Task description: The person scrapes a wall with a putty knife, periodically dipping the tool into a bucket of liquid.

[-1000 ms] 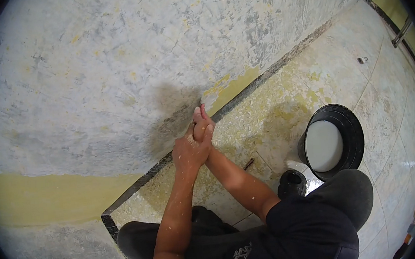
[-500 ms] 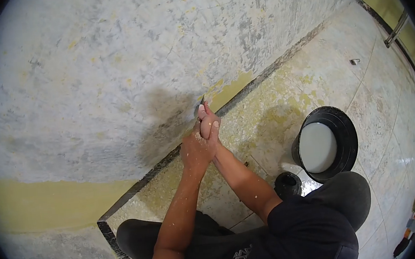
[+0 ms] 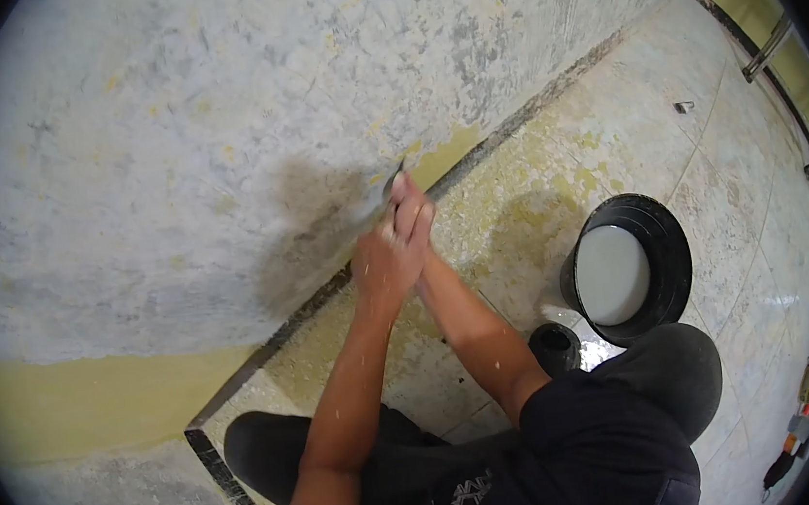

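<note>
Both my hands are clasped together near the foot of the wall, just above the dark skirting strip. My right hand is wrapped round a small metal scraper, whose blade meets the wall beside a remaining patch of yellow paint. Below it, my left hand presses closed against my right hand and wrist; whether it touches the scraper too is hidden. Pale specks of paint lie on my forearms.
A black bucket holding whitish liquid stands on the tiled floor, next to a small black container. Paint flakes cover the floor along the wall. Several tools, a brush among them, lie at the far right.
My hands and the scraper have shifted slightly up along the wall relative to the skirting. The whole view has moved a little, and the bucket appears slightly higher and further left.
</note>
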`<state>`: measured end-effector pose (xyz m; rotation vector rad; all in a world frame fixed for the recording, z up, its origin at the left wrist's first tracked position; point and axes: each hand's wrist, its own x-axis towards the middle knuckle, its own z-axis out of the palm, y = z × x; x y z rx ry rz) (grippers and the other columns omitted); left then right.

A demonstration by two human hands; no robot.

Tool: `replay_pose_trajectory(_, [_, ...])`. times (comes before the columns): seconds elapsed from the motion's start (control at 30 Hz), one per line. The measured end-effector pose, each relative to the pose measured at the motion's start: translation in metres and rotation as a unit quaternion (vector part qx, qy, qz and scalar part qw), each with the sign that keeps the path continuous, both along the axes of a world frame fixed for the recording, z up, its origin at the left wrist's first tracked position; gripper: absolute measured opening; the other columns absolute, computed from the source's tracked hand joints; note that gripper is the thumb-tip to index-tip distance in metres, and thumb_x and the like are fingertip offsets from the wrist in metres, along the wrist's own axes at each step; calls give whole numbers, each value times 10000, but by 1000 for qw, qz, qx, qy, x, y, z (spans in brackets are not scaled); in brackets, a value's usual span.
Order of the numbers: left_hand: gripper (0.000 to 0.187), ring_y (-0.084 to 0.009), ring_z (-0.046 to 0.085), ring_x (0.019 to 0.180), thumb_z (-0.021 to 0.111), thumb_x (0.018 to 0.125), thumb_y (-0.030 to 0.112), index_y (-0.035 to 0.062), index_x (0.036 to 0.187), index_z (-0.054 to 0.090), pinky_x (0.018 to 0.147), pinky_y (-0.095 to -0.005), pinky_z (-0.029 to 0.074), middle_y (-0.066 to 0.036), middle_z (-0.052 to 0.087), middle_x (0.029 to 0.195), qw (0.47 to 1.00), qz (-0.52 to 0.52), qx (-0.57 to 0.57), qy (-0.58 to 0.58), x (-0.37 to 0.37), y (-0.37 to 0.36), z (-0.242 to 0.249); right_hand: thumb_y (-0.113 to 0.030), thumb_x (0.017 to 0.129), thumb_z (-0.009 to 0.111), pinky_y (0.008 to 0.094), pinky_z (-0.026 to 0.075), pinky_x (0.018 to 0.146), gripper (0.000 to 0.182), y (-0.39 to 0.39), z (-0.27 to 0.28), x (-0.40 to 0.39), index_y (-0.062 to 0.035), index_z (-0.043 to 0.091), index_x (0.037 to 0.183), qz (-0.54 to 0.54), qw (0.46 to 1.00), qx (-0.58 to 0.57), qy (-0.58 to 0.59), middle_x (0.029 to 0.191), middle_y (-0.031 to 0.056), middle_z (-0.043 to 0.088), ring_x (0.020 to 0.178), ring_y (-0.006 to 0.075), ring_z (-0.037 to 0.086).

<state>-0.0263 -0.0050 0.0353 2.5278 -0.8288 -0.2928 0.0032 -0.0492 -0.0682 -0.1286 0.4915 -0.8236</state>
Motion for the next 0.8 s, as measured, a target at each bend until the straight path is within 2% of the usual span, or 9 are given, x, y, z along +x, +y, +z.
replay_pose_trajectory(0.1, [604, -446, 633, 911, 480, 877, 576, 85, 1214, 583, 801, -505, 514, -239, 668, 990, 999, -19, 31, 10, -1, -26, -11, -365, 960, 544, 216, 377, 638, 327, -45, -17, 7, -68, 570, 1095, 32, 992, -120, -7, 816, -53, 502, 719, 82, 443])
replay_pose_trajectory(0.2, [626, -460, 631, 901, 471, 878, 582, 82, 1245, 557, 807, -505, 515, -253, 665, 985, 1000, -4, 12, -1, -4, -22, -28, -317, 958, 554, 210, 376, 619, 261, -31, -12, -6, -80, 576, 1065, 76, 995, -61, -2, 759, -63, 488, 670, 73, 447])
replay_pose_trajectory(0.27, [638, -469, 629, 899, 467, 878, 584, 85, 1267, 543, 812, -505, 515, -260, 663, 980, 1000, -12, -3, -21, -3, -6, -36, -186, 975, 542, 207, 345, 550, 152, -7, -59, 24, -155, 525, 827, 29, 995, -8, -92, 688, -71, 411, 597, 69, 387])
replay_pose_trajectory(0.3, [647, -471, 629, 895, 462, 879, 588, 88, 1282, 532, 813, -507, 515, -267, 660, 984, 999, -2, -17, -31, -3, 13, -42, -186, 975, 542, 207, 345, 550, 152, 0, -47, 15, -155, 525, 827, 29, 995, -5, -95, 688, -71, 411, 597, 69, 387])
replay_pose_trajectory(0.37, [656, -474, 628, 890, 458, 879, 592, 91, 1297, 522, 814, -510, 514, -274, 656, 989, 999, 8, -24, -40, -4, 24, -41, -269, 973, 535, 205, 368, 583, 168, 15, -12, -9, -106, 566, 945, 143, 986, -60, 59, 709, -67, 469, 610, 65, 437])
replay_pose_trajectory(0.5, [651, -472, 626, 893, 461, 881, 593, 96, 1297, 524, 809, -515, 513, -249, 659, 1021, 999, 25, 34, -4, -8, 13, -26, -244, 1001, 487, 226, 389, 573, 191, 15, -78, 21, -85, 593, 998, 40, 979, -153, -129, 723, -55, 499, 587, 71, 438])
replay_pose_trajectory(0.6, [610, -468, 622, 916, 470, 889, 572, 103, 1271, 549, 810, -513, 511, -232, 661, 1035, 999, 24, 28, 4, -5, 12, -20, -279, 1005, 476, 242, 397, 582, 223, 4, -87, 28, -87, 586, 972, 104, 976, -167, -91, 726, -46, 510, 601, 78, 450])
replay_pose_trajectory(0.63, [586, -464, 619, 929, 475, 894, 558, 108, 1258, 562, 814, -512, 509, -226, 662, 1038, 1000, 12, 25, 6, -5, 15, -18, -279, 1005, 476, 242, 397, 582, 223, 10, -51, 23, -87, 586, 972, 107, 976, -166, -93, 726, -46, 510, 601, 78, 450])
replay_pose_trajectory(0.8, [546, -444, 621, 935, 471, 903, 543, 112, 1219, 584, 817, -511, 505, -240, 655, 1043, 1000, -18, 2, -15, -2, 25, -7, -281, 1007, 470, 266, 401, 617, 219, 22, -22, 9, -108, 567, 914, 63, 994, -81, -30, 731, -32, 515, 630, 110, 462])
